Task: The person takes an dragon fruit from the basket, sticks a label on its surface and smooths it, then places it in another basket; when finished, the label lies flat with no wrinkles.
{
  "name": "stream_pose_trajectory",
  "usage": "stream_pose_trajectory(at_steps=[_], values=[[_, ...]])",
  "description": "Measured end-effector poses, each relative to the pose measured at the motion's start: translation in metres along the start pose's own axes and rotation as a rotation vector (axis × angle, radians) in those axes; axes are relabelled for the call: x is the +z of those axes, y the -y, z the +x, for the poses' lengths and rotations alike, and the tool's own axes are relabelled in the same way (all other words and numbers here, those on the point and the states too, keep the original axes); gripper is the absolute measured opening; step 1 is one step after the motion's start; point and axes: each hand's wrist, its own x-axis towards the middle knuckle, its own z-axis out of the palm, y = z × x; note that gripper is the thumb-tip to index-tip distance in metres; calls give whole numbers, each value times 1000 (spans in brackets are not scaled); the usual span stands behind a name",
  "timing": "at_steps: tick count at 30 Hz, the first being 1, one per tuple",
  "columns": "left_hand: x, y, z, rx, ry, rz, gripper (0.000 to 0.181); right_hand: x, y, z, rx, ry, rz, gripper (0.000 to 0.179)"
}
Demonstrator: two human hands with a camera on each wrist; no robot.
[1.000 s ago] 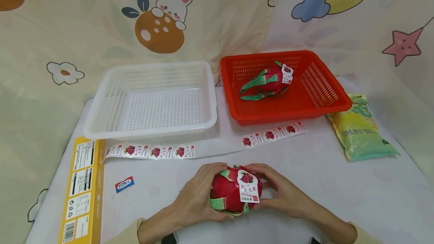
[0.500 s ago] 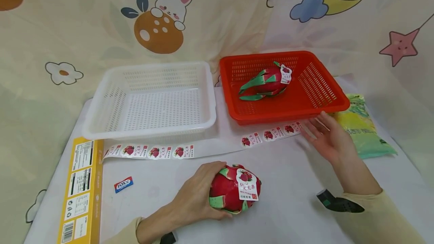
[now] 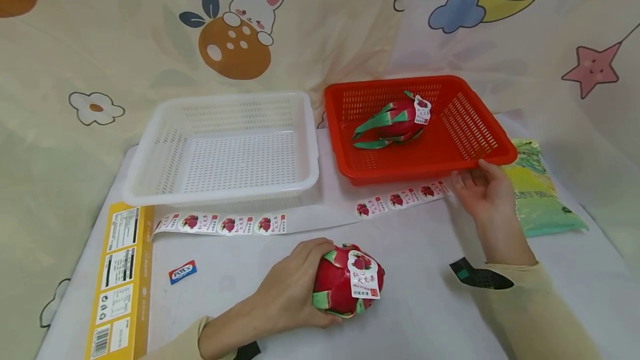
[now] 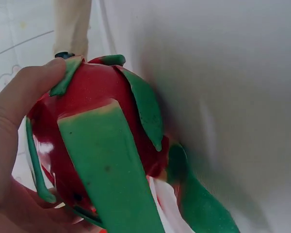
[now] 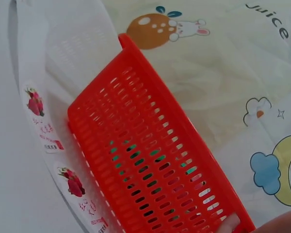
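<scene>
My left hand (image 3: 295, 288) grips a red dragon fruit (image 3: 336, 282) with green scales over the white table, thumb and fingers round its left side. A white sticker (image 3: 365, 275) with a fruit picture is on it. The left wrist view shows the dragon fruit (image 4: 97, 82) close up. My right hand (image 3: 486, 190) is at the front right rim of a red basket (image 3: 415, 174), thumb at the rim and fingers curled below it. The basket's perforated wall (image 5: 136, 160) fills much of the right wrist view. Inside the basket lies another stickered dragon fruit (image 3: 395, 118).
A white basket (image 3: 225, 198) stands at the back left. A strip of stickers (image 3: 230, 224) runs in front of both baskets. A yellow box (image 3: 122, 276) lies at the left, near a small FOX'S wrapper (image 3: 182, 272). A green-yellow packet (image 3: 545, 199) lies at the right.
My right hand has let go of the dragon fruit and moved up and right to the red basket's rim. My left hand keeps its grip on the fruit.
</scene>
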Motion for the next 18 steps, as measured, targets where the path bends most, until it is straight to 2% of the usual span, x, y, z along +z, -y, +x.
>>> stream_pose_trajectory(at_steps=[5,9,13,18], values=[[-11,-7,7,23,-38,26,98,-1,-1,0,-21,23,-6,58],[-31,-22,22,77,-88,42,99,-1,-2,0,-47,39,-28,61],[-55,-39,47,187,-173,73,98,-2,-3,0,-67,36,-29,64],[-78,-54,87,307,-276,142,95,-6,-4,1,-80,19,-26,61]])
